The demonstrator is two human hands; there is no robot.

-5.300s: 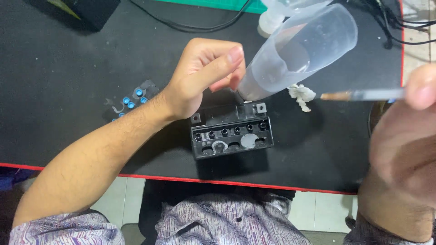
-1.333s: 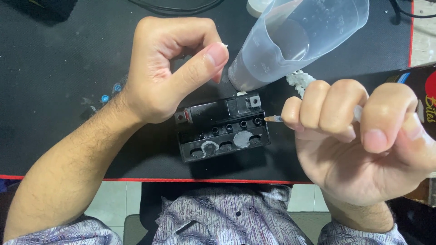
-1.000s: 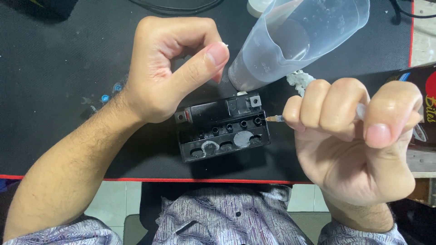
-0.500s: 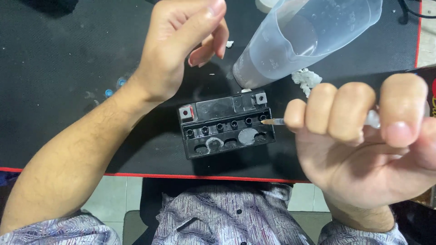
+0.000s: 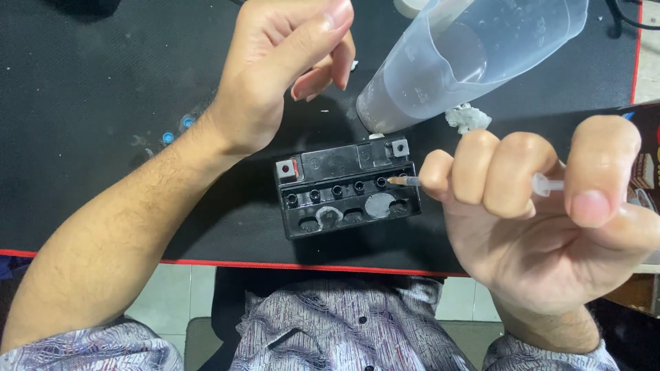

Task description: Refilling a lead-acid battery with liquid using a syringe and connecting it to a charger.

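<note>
A syringe [image 5: 543, 184] is gripped in the fisted right hand [image 5: 543, 220], its tip aimed into a battery [image 5: 349, 189] port; the left hand [image 5: 285, 65] is held loosely curled, empty, above it

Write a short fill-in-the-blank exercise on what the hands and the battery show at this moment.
1. The right hand grips a ____ whose tip points at the black battery.
2. The left hand, above the battery, holds ____.
3. The battery rests on a ____ mat.
4. Behind it stands a clear plastic ____.

Missing words: syringe; nothing; black; cup
</note>
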